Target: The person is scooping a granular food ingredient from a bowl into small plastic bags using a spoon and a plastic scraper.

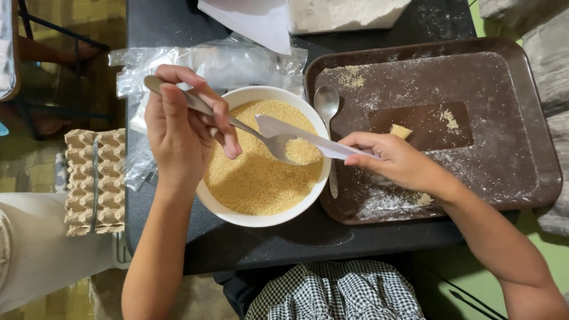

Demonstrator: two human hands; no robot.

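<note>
While the left hand [178, 133] pinches the handle of a metal spoon [237, 121] between thumb and curled fingers, its shiny bowl hangs over the right part of a round white bowl [237, 214], heaped with coarse golden crumbs. Those same grainy crumbs [255, 172] fill the white bowl almost to its smooth rim. From the right, the right hand [391, 159] closes its fingers on a folded strip of white paper [308, 137], stiff and flat, whose pointed far end reaches over the bowl and touches the spoon.

Under the bowl lies a dark, matte table [267, 243], dusted here and there with flour. Just right of the bowl sits a brown plastic tray [533, 118] with rounded corners, smeared with white flour and scattered crumbs; a second spoon [328, 118] lies along its left edge, and a small pale yellow piece [400, 131] rests near the tray's middle. Crinkled clear plastic bags [225, 59] lie at the far side of the bowl. Left of the table stands a stack of grey pulp egg cartons [95, 181]. A black-and-white checked cloth [332, 293] shows at the near edge.
</note>
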